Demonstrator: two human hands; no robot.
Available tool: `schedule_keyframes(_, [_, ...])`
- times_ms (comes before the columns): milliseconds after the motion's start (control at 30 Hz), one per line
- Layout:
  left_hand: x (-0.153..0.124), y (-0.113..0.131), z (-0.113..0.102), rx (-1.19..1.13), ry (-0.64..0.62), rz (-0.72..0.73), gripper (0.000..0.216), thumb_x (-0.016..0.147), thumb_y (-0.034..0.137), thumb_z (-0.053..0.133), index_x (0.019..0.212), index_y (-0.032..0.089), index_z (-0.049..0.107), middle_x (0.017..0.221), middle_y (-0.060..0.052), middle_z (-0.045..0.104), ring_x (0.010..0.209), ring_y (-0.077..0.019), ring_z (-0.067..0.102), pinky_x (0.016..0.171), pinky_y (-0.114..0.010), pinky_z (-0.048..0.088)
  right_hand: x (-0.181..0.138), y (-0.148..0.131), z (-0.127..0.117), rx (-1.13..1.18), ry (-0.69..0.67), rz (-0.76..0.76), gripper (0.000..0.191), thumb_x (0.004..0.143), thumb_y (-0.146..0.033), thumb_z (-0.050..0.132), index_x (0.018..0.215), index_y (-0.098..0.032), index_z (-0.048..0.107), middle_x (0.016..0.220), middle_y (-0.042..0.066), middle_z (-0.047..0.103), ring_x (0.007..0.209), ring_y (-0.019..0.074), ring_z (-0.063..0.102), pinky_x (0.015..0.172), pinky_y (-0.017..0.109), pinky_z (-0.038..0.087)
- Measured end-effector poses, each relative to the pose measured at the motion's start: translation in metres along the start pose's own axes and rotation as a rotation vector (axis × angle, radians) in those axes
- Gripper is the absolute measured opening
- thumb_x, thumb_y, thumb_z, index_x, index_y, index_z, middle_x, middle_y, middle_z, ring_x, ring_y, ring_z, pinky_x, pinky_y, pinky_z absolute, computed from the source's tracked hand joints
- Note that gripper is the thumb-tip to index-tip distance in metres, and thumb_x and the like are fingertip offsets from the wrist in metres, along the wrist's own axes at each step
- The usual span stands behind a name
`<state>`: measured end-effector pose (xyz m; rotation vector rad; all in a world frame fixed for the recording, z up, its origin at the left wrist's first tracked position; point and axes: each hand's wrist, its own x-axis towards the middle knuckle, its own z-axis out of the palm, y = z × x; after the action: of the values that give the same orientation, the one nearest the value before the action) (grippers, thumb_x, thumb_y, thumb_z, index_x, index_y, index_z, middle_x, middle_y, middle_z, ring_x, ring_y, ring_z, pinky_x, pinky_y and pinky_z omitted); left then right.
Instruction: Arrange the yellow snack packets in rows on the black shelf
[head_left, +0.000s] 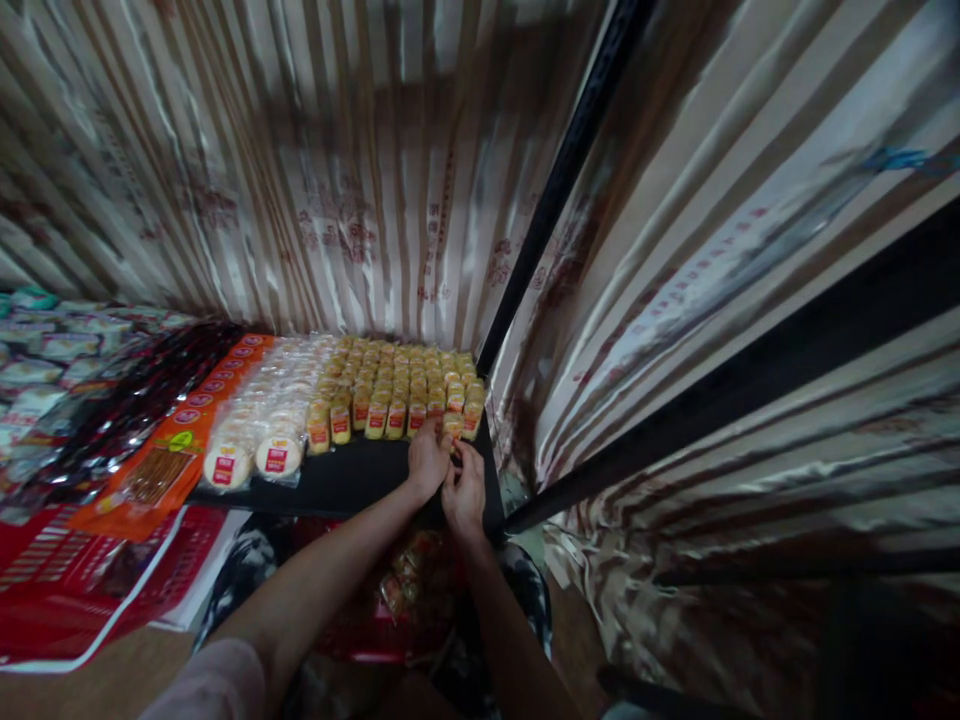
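Both of my hands meet at the front right corner of a black shelf [352, 480]. My left hand [427, 460] is curled over a small yellow packet with a red label at the front of several rows of such packets [397, 385]. My right hand [465, 490] is closed beside it, its fingertips pinching at the same packet [452, 425]. To the left of the yellow rows lie clear-wrapped round white cakes [255, 425] with red labels.
Orange flat packs [161, 470] and dark glossy packs [142, 395] lie further left. A red basket with wrapped goods [409, 590] sits below my arms. Striped foil curtains [337, 170] and black poles [559, 180] close the back and right.
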<state>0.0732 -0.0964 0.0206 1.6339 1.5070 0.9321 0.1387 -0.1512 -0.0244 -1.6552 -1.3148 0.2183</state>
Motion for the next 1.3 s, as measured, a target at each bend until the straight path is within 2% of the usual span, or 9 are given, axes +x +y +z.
schedule_keyframes(167, [0.008,0.005,0.009,0.061,0.013,0.067,0.028,0.080,0.017,0.051,0.107,0.018,0.057,0.106,-0.007,0.059,0.099,-0.0176,0.055,0.089,-0.030,0.042,0.011,0.012,0.007,-0.017,0.013,0.007,0.042,0.079,-0.017,0.036,0.117,-0.010,0.053,0.115,0.016,0.051,0.108,0.0231,0.048,0.089,0.040,0.047])
schedule_keyframes(300, [0.008,0.007,0.011,0.192,0.082,0.056,0.028,0.080,0.021,0.051,0.107,0.019,0.058,0.114,-0.010,0.052,0.109,-0.0212,0.048,0.091,-0.031,0.041,0.013,0.018,0.012,-0.006,0.028,-0.003,0.044,0.077,-0.015,0.038,0.118,-0.013,0.054,0.115,0.015,0.052,0.109,0.0223,0.049,0.092,0.040,0.045])
schedule_keyframes(367, [0.009,0.006,0.011,0.207,0.092,0.054,0.030,0.081,0.021,0.050,0.109,0.020,0.057,0.111,-0.010,0.053,0.111,-0.0222,0.046,0.092,-0.032,0.040,0.013,0.018,0.013,-0.002,0.039,-0.007,0.045,0.077,-0.014,0.037,0.119,-0.014,0.054,0.115,0.014,0.053,0.109,0.0219,0.049,0.093,0.040,0.043])
schedule_keyframes(567, [0.013,-0.003,0.014,0.102,0.047,0.085,0.031,0.082,0.016,0.045,0.111,0.018,0.055,0.103,-0.009,0.057,0.098,-0.0200,0.054,0.086,-0.032,0.042,0.014,0.016,0.014,-0.032,0.028,-0.016,0.048,0.077,-0.012,0.034,0.121,-0.013,0.053,0.118,0.014,0.053,0.112,0.0213,0.048,0.098,0.042,0.039])
schedule_keyframes(867, [-0.001,-0.015,0.013,0.070,0.003,0.200,0.027,0.085,0.016,0.036,0.094,0.017,0.062,0.098,-0.008,0.060,0.091,-0.0170,0.056,0.085,-0.029,0.044,0.015,0.024,0.016,-0.099,-0.019,-0.039,0.042,0.082,-0.017,0.034,0.117,-0.011,0.056,0.124,0.014,0.053,0.112,0.0222,0.047,0.095,0.042,0.040])
schedule_keyframes(1000, [-0.001,-0.020,0.013,0.035,-0.036,0.218,0.030,0.081,0.011,0.038,0.095,0.017,0.063,0.100,-0.007,0.062,0.095,-0.0157,0.056,0.089,-0.028,0.044,0.015,0.023,0.016,-0.125,-0.049,-0.036,0.040,0.085,-0.022,0.037,0.118,-0.009,0.056,0.124,0.015,0.053,0.112,0.0223,0.046,0.096,0.040,0.039])
schedule_keyframes(1100, [0.002,-0.024,0.014,0.025,-0.046,0.188,0.033,0.078,0.008,0.039,0.099,0.015,0.064,0.106,-0.008,0.061,0.100,-0.0162,0.055,0.094,-0.028,0.042,0.017,0.021,0.017,-0.140,-0.082,-0.043,0.039,0.085,-0.020,0.038,0.118,-0.013,0.057,0.126,0.013,0.052,0.111,0.0217,0.046,0.095,0.038,0.041])
schedule_keyframes(1200, [0.003,-0.026,0.015,0.022,-0.053,0.163,0.035,0.077,0.009,0.040,0.104,0.014,0.063,0.112,-0.009,0.059,0.104,-0.0170,0.054,0.098,-0.029,0.040,0.016,0.020,0.017,-0.136,-0.096,-0.060,0.039,0.085,-0.018,0.038,0.118,-0.018,0.057,0.127,0.010,0.051,0.112,0.0210,0.045,0.095,0.039,0.041])
schedule_keyframes(1300, [-0.001,-0.026,0.016,0.033,-0.052,0.143,0.035,0.079,0.012,0.040,0.106,0.014,0.062,0.115,-0.009,0.056,0.106,-0.0181,0.053,0.098,-0.030,0.040,0.015,0.019,0.014,-0.113,-0.092,-0.074,0.039,0.084,-0.017,0.038,0.117,-0.017,0.058,0.126,0.011,0.052,0.113,0.0220,0.045,0.095,0.041,0.041])
